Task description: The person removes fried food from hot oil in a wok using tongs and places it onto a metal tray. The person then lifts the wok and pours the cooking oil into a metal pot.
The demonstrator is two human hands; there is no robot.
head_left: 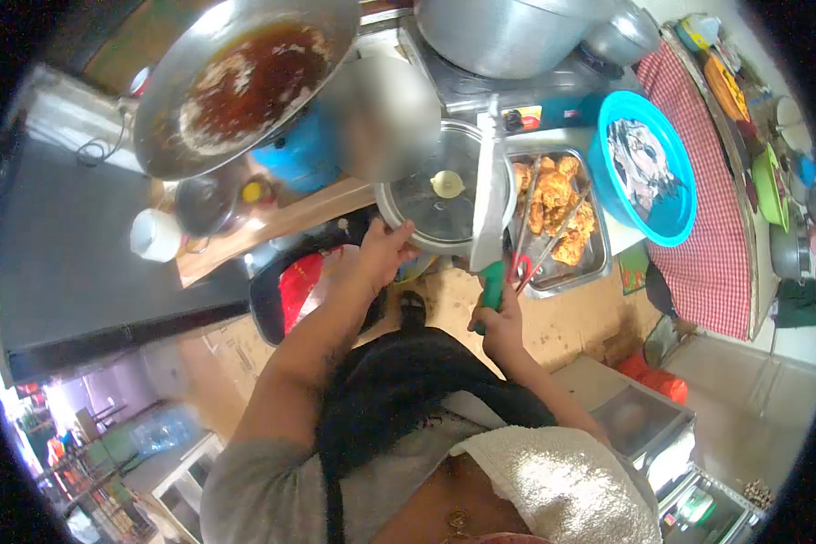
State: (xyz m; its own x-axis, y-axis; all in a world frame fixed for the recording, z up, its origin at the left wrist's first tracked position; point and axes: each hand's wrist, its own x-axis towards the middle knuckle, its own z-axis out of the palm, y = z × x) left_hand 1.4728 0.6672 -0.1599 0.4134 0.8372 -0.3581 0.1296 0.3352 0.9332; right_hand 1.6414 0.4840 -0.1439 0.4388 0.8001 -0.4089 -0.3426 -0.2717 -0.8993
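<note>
Near the middle, my left hand has its fingers on the near-left rim of a round glass lid with a pale knob. My right hand is wrapped round the green handle of a large knife, whose wide blade points away over the lid's right side. Red-handled tongs lie beside that hand, their arms reaching over a metal tray of fried golden pieces. What is under the lid is hard to make out.
A large wok of brown oil stands at the upper left. Behind are a big metal pot and a smaller one. A blue basin sits at the right by a red checked cloth. Part of the upper middle is blurred.
</note>
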